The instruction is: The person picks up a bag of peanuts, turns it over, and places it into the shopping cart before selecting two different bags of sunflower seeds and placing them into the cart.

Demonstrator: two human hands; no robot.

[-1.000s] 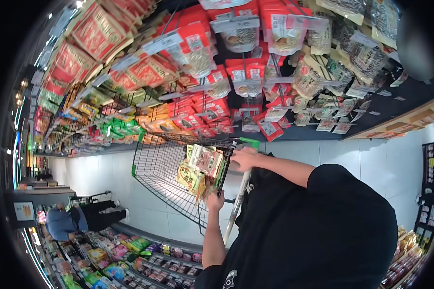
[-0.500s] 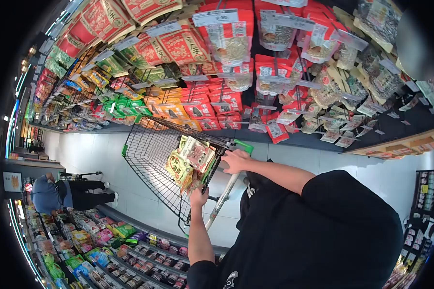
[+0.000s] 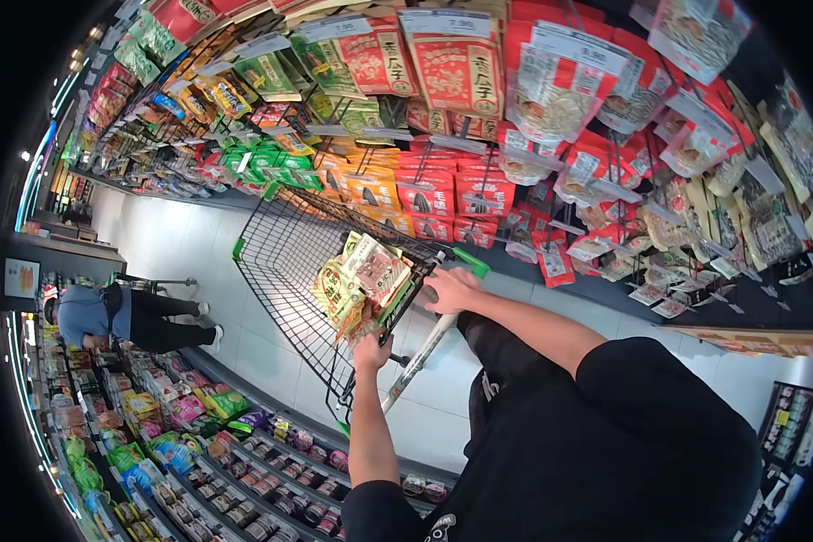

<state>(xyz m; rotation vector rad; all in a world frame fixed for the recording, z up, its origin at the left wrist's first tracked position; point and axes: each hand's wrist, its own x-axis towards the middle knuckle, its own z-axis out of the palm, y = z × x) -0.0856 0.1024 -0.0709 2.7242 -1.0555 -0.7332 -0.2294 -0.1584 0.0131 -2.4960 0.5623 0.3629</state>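
A black wire shopping cart (image 3: 285,262) with green corner pieces stands before me. Inside, near its rear end, lie a yellow-green packet (image 3: 336,300) and a pale packet with a red-brown picture (image 3: 377,268). My right hand (image 3: 452,289) has its fingers curled over the handle side of the cart, beside the green corner. My left hand (image 3: 370,350) is closed at the rear rim, against a small brownish packet (image 3: 357,331) below the yellow-green one; what its fingers wrap round is partly hidden.
Hanging bags of seeds and snacks (image 3: 452,68) fill the shelf along the top. A lower shelf of packaged goods (image 3: 235,461) runs along the bottom left. A person in blue (image 3: 86,314) bends over it at the left, beside another cart. Pale floor tiles (image 3: 176,237) run between the shelves.
The upper shelf goods have shifted right and look larger. The person at the left appears slightly higher in view. Both my hands remain at the cart, and the packets still lie inside.
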